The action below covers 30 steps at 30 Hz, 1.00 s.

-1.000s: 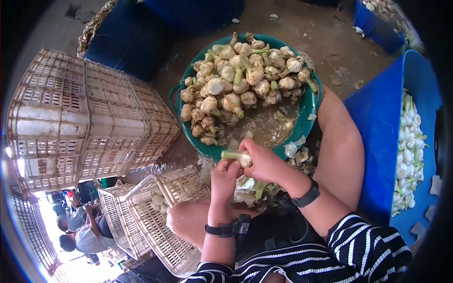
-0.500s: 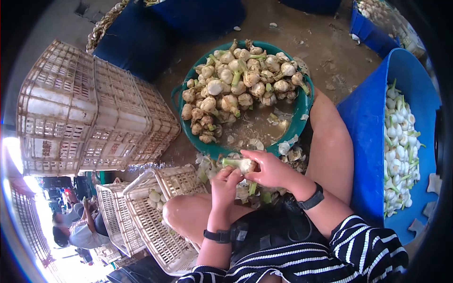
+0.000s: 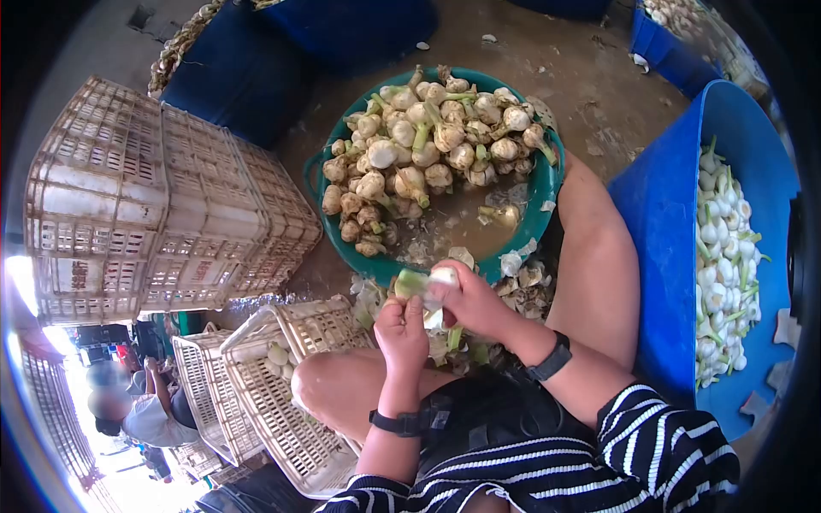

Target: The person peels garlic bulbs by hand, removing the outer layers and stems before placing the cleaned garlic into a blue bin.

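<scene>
In the head view, my right hand point(image 3: 472, 301) is closed round a garlic bulb point(image 3: 443, 277) just beyond my knees. Its pale green stem point(image 3: 410, 283) points left and is smeared by motion. My left hand point(image 3: 402, 329) is pinched, thumb and fingers pressed together, just under the stem and against the peeling skin. Beyond both hands stands a green tub point(image 3: 547, 205) of unpeeled, soil-stained garlic point(image 3: 402, 154), with murky water in its near part. Loose skins point(image 3: 513, 299) lie below the tub.
A blue bin point(image 3: 654, 222) on my right holds peeled white garlic point(image 3: 727, 274). Stacked white crates point(image 3: 171, 197) stand left, and an open crate point(image 3: 291, 427) with some bulbs sits beside my knee. Another person point(image 3: 154, 410) sits farther left. Blue tubs point(image 3: 359, 34) stand behind.
The garlic's stem end has tilted upward, and my left hand has shifted slightly down and left. A bulb now shows in the tub's water.
</scene>
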### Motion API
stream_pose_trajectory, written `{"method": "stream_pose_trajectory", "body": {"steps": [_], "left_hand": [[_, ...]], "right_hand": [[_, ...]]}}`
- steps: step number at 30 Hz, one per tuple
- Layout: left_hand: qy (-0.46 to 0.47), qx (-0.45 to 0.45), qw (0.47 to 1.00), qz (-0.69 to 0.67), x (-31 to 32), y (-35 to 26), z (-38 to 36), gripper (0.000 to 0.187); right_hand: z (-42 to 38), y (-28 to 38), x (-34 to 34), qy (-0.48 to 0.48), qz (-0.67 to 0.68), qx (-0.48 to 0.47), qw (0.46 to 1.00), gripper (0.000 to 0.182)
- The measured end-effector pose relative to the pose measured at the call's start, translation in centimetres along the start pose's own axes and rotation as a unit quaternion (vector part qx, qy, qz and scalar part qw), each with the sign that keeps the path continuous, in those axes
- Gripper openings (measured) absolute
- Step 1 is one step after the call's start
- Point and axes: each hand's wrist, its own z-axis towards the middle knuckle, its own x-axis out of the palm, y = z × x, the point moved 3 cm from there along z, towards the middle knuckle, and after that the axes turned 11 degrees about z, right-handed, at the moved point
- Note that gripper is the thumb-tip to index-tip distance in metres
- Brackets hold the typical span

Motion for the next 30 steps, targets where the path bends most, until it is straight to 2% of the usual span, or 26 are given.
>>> {"method": "stream_pose_trajectory", "body": {"steps": [1,2,3,5,7,8,9,10,11,12,13,14,15,16,17,18,19,21,23,24,25,26,27,28,29,30], "left_hand": [[0.003,0.044,0.999,-0.025,0.0,-0.1,0.1,0.013],[0.018,0.013,0.994,-0.108,0.1,0.1,0.4,0.012],[0.015,0.015,0.994,-0.109,0.0,0.8,0.5,0.012],[0.057,-0.077,0.979,-0.182,0.0,2.7,0.5,0.011],[0.054,-0.104,0.982,-0.149,-0.1,2.0,-0.1,0.016],[-0.032,-0.077,0.984,-0.156,-0.5,1.4,-0.5,0.021],[-0.118,-0.048,0.978,-0.164,-1.0,0.9,-0.7,0.026],[-0.119,-0.047,0.978,-0.166,-1.1,0.8,-0.6,0.026],[-0.056,0.002,0.99,-0.126,-1.1,0.5,-0.7,0.024],[0.005,0.049,0.995,-0.084,-1.1,0.2,-0.8,0.022],[0.067,0.097,0.992,-0.041,-1.1,-0.1,-1.0,0.02],[0.041,0.057,0.994,-0.083,-1.2,-0.1,-0.9,0.013],[0.04,0.06,0.994,-0.082,-1.4,-0.1,-0.7,0.013],[0.042,0.072,0.991,-0.105,-1.6,-0.1,-0.5,0.013],[0.044,0.082,0.987,-0.128,-1.8,0.0,-0.3,0.014],[0.037,0.075,0.988,-0.132,-1.8,0.4,-0.4,0.016],[0.041,0.073,0.988,-0.132,-2.0,0.6,-0.5,0.016],[0.053,-0.042,0.983,-0.17,-2.2,1.4,-0.3,0.016],[0.039,-0.061,0.985,-0.157,-2.6,0.9,0.0,0.019],[0.008,-0.155,0.95,-0.273,-2.8,1.4,0.2,0.021],[-0.024,-0.242,0.891,-0.382,-3.0,1.9,0.2,0.023],[-0.03,-0.281,0.841,-0.461,-3.5,3.9,1.0,0.024],[-0.033,-0.28,0.841,-0.461,-4.0,3.9,1.2,0.024],[-0.03,-0.288,0.839,-0.461,-4.3,4.0,1.2,0.022],[-0.023,-0.297,0.837,-0.459,-4.3,4.0,1.1,0.02],[-0.029,-0.305,0.841,-0.445,-4.0,4.0,0.9,0.021]], "right_hand": [[-0.2,0.0,0.3,0.036,0.137,0.197,0.97,0.042],[-0.5,-0.3,0.3,0.101,0.323,0.29,0.895,0.045],[-0.7,0.0,0.3,0.103,0.321,0.289,0.896,0.045],[-1.0,1.1,0.9,0.144,0.436,0.31,0.833,0.05],[-1.5,0.8,1.1,0.151,0.395,0.308,0.852,0.046],[-1.5,0.7,1.0,0.089,0.25,0.25,0.931,0.042],[-1.4,1.0,0.7,0.024,0.094,0.181,0.979,0.041],[-1.4,0.5,0.4,0.019,-0.018,0.152,0.988,0.037],[-1.9,0.3,0.5,0.021,-0.019,0.154,0.988,0.037],[-2.2,0.7,0.9,0.057,-0.144,0.054,0.986,0.038],[-2.6,1.1,1.5,0.091,-0.265,-0.048,0.959,0.039],[-2.6,0.7,1.8,0.109,-0.129,-0.056,0.984,0.036],[-2.2,0.8,1.9,0.109,-0.129,-0.058,0.984,0.036],[-1.7,0.5,1.6,0.062,0.092,0.052,0.992,0.033],[-1.3,0.1,1.3,0.011,0.307,0.161,0.938,0.03],[-0.8,0.4,1.1,0.029,0.345,0.206,0.915,0.026],[-0.6,0.6,1.0,0.025,0.346,0.207,0.915,0.026],[0.2,1.2,1.1,0.009,0.223,0.114,0.968,0.022],[-0.6,2.2,1.2,-0.007,0.229,0.091,0.969,0.02],[-1.7,3.6,1.0,0.086,0.016,-0.042,0.995,0.022],[-2.9,4.7,1.0,0.174,-0.197,-0.176,0.949,0.024],[-3.5,4.7,0.8,0.253,-0.259,-0.143,0.921,0.021],[-3.8,3.8,-0.2,0.257,-0.258,-0.144,0.92,0.021],[-4.2,2.0,-1.3,0.226,-0.423,-0.136,0.867,0.023],[-4.4,0.7,-2.2,0.185,-0.576,-0.123,0.787,0.025],[-3.8,1.2,-1.7,0.165,-0.562,-0.131,0.8,0.022]]}}
